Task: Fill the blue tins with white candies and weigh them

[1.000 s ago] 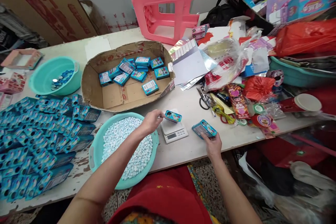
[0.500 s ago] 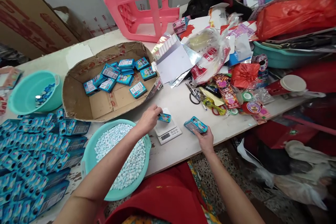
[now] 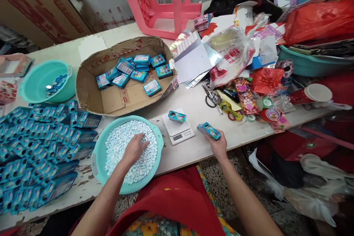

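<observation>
My left hand [image 3: 135, 150] reaches into a turquoise basin [image 3: 95, 166] filled with small pale white-blue candies [image 3: 124, 169]. Its thumb and forefinger are apart, and the fingertips touch the candies. In my right hand [image 3: 219, 144] is a small blue box [image 3: 209, 130] with a round hole in its top, gripped from below just over the table's front edge. Between my hands stands a white digital scale [image 3: 181, 136]. On its plate rests another blue box [image 3: 177, 116] with a dark round opening in view.
A cut-down cardboard box [image 3: 110, 105] behind the basin holds several blue boxes. Many open blue boxes [image 3: 52, 136] stand in rows at left, near a second turquoise basin [image 3: 35, 94]. Scissors [image 3: 209, 96], wrappers and a paper cup [image 3: 316, 94] crowd the right, behind them a pink stool [image 3: 166, 11].
My left hand has let go of the blue box on the scale and moved left into the candies. My right hand still holds its box, now tilted differently.
</observation>
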A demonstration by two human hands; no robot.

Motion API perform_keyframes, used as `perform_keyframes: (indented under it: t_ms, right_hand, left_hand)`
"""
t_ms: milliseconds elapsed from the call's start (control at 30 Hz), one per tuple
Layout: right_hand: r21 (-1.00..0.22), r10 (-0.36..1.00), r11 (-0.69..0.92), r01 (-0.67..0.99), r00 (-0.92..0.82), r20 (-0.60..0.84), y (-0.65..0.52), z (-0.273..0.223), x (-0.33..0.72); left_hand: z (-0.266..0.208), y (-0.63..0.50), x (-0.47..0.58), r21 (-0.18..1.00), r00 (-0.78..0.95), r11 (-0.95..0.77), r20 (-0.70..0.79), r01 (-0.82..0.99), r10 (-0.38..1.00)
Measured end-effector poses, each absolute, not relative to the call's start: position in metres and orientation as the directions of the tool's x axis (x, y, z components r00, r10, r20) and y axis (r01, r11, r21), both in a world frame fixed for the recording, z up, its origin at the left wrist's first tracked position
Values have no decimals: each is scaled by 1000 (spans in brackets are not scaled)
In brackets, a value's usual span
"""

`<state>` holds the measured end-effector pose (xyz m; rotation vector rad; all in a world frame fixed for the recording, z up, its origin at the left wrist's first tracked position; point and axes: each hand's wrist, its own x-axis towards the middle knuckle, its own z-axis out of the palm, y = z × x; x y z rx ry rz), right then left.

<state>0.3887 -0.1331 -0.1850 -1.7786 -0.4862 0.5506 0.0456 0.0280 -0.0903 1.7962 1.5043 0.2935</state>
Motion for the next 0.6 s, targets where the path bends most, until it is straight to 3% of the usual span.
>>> perform_keyframes:
  t_ms: [233, 333, 433, 500, 600]
  right_hand:
    - [-955, 577, -287, 81, 810, -104, -134, -181, 385]
    - [-955, 578, -285, 82, 810, -103, -133, -181, 384]
    - [-958, 576, -278, 76, 811, -103, -133, -183, 384]
    - [-959, 575, -273, 74, 812, -101, -134, -185, 385]
    - [-961, 576, -266, 71, 812, -100, -134, -187, 385]
  left_hand:
    - [-95, 19, 22, 784, 295, 164, -407, 599, 864]
    - [-89, 20, 6, 838, 230, 420, -510, 348, 829]
    - [-87, 19, -6, 767, 244, 636, -636, 89, 732]
    - [-84, 21, -5, 729, 281, 670, -677, 137, 680]
    - [-71, 29, 15, 768, 356, 579, -640, 274, 681]
